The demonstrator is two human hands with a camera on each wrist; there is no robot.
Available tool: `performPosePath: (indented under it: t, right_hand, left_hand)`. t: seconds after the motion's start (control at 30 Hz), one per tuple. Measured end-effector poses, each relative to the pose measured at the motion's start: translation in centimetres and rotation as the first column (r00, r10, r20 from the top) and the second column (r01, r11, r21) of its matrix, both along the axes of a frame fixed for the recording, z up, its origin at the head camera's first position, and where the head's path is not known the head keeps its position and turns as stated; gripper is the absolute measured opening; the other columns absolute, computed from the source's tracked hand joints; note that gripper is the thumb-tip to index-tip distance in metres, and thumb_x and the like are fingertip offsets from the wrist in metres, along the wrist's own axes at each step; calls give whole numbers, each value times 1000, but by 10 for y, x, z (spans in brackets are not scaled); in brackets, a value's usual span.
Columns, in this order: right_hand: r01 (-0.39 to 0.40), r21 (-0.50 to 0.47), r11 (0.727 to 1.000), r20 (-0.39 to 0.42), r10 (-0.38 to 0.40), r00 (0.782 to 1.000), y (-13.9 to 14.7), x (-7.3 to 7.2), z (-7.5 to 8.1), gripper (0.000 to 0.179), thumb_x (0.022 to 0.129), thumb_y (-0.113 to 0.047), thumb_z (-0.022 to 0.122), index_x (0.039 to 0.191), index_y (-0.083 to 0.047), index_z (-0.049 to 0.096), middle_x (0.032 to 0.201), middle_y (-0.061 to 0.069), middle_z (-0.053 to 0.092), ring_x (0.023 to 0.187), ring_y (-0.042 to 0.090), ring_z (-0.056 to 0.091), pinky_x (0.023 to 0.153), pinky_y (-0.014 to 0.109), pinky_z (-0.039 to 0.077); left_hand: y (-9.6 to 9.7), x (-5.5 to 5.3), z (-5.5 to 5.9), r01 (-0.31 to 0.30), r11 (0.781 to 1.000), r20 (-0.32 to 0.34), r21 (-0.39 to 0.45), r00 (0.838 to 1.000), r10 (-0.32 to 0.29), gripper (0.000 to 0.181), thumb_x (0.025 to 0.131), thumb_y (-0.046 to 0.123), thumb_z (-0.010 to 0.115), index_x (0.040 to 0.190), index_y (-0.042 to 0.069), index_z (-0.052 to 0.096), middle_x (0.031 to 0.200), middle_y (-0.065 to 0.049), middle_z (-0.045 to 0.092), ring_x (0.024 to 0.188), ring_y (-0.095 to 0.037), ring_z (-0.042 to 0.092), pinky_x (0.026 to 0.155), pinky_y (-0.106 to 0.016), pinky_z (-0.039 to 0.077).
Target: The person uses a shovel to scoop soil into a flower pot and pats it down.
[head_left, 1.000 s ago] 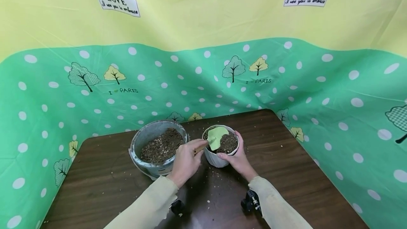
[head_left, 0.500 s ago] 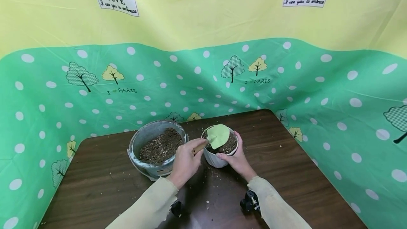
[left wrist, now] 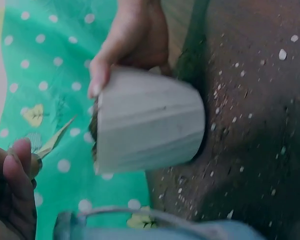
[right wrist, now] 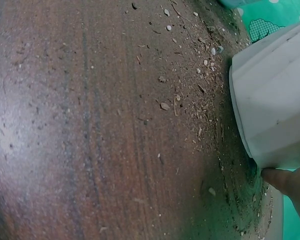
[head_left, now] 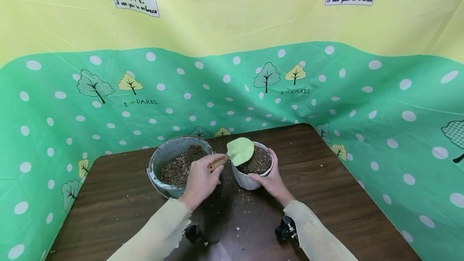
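Note:
My left hand grips the wooden handle of a small trowel with a light green blade. The blade is raised over the left rim of a white ribbed flower pot, and its face looks free of soil in the head view. Dark potting soil fills the pot nearly to its rim. My right hand holds the pot from the right, thumb near the front rim; its other fingers are mostly hidden behind the pot. In the left wrist view the pot stands on the table, and the blade shows edge-on.
Left of the pot stands a grey bucket with a wire handle, partly filled with soil. Crumbs of soil and white grains lie scattered on the dark wooden table. A green and yellow printed cloth hangs behind.
The trowel has lifted and moved left from the middle of the soil to the pot's left rim, my left hand shifting left with it. The right hand and pot stay put.

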State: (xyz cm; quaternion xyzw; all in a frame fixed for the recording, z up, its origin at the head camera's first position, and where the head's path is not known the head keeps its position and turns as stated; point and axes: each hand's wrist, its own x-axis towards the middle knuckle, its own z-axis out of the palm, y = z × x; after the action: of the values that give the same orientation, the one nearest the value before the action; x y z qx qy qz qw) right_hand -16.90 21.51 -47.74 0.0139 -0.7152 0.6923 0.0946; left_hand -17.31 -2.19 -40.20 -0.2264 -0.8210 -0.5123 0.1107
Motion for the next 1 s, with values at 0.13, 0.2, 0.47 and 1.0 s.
performPosePath:
  t: [0.13, 0.2, 0.47, 1.0]
  right_hand:
    - [-8, -19, 1000, -5, 8, 1000, 3, -7, -11, 111, 74, 6, 79, 156, -5, 5, 155, 27, 16, 139, 39, 23, 114, 51, 17]
    - [-6, -21, 1000, -5, 6, 1000, 4, -11, -18, 112, 74, 6, 80, 156, -8, 5, 156, 25, 16, 139, 38, 23, 114, 50, 17]
    - [22, 10, 1000, -13, -22, 1000, 7, -18, -29, 112, 76, 1, 81, 157, -17, 6, 157, 19, 17, 139, 34, 25, 113, 48, 18]
    - [2, -8, 1000, 38, -2, 999, 9, -18, -30, 114, 75, 1, 82, 157, -15, 4, 158, 21, 13, 141, 36, 21, 114, 49, 16]
  left_hand:
    - [-20, -4, 12, -62, 998, 1, 10, 998, 62, 32, 88, -3, 72, 119, 6, 72, 101, -17, 72, 44, -11, 61, 41, -27, 50]
    - [-32, -6, 17, -102, 995, -24, -7, 995, 102, 32, 88, -2, 73, 118, 7, 73, 99, -17, 72, 45, -10, 60, 41, -27, 50]
    - [-87, -21, 28, -258, 962, -147, -91, 959, 244, 33, 85, -4, 74, 115, 9, 75, 107, -15, 72, 60, -19, 63, 44, -28, 47]
    - [-145, -32, 18, -351, 869, -406, -349, 892, 198, 42, 78, -19, 57, 104, 5, 79, 107, -13, 73, 67, -28, 69, 42, -27, 23]
